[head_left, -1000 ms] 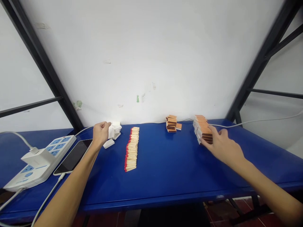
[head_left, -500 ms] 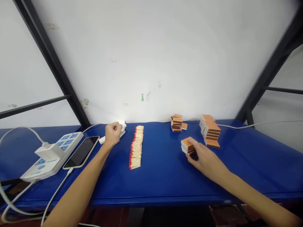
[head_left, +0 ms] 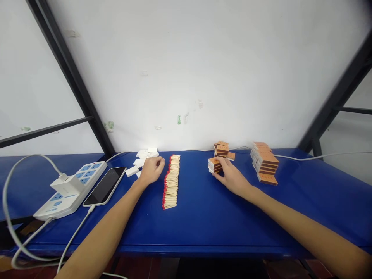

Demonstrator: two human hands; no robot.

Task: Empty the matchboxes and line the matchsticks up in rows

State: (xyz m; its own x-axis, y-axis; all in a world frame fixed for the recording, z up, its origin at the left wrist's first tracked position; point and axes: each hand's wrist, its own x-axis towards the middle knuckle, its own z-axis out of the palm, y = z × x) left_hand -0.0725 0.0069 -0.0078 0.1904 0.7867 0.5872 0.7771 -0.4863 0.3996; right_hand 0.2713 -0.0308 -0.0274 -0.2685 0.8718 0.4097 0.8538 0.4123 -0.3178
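My right hand (head_left: 234,179) grips a short stack of matchboxes (head_left: 214,165), orange on top with white ends, between thumb and fingers. Just behind it stands a pile of matchboxes (head_left: 223,148), with one box lying at its right foot. My left hand (head_left: 152,169) is closed, fingertips curled; whatever may be in them is hidden. It is just left of a long row of loose matches (head_left: 171,184), whose red heads face left. White matchbox trays (head_left: 141,159) lie in a loose heap behind and left of that hand.
A taller stack of matchboxes (head_left: 266,162) is on the right of the blue table (head_left: 203,217). On the left lie a phone (head_left: 105,186) with its cable and a white power strip (head_left: 72,190) with a plugged-in charger. A white wall rises behind, and a thin cable runs along it.
My right hand has carried the matchbox stack leftward and back, towards the rear pile. My left hand has moved right, from the white trays towards the matches. The view has shifted slightly.
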